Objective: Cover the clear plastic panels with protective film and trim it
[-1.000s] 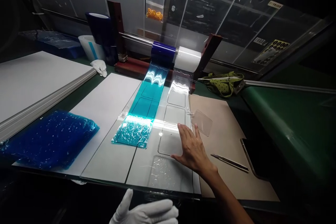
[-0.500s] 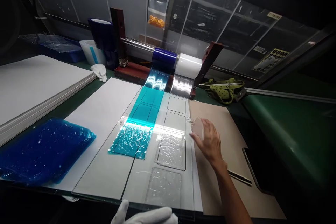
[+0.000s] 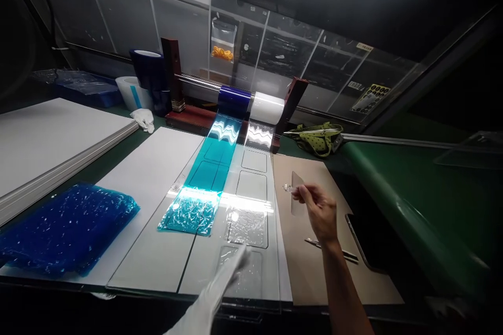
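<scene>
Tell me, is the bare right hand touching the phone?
Apart: in the head view, a strip of brown board shows between the bare right hand and the phone.

No wording or brand can be read. Right of the white roll [image 3: 268, 108], the back panel [image 3: 326, 70] bears a yellow sticker sheet [image 3: 378, 90] with dark ovals resembling zeros, a small pale label [image 3: 357, 86] and, higher up, a strip label [image 3: 364, 47]; their print is illegible.
</scene>
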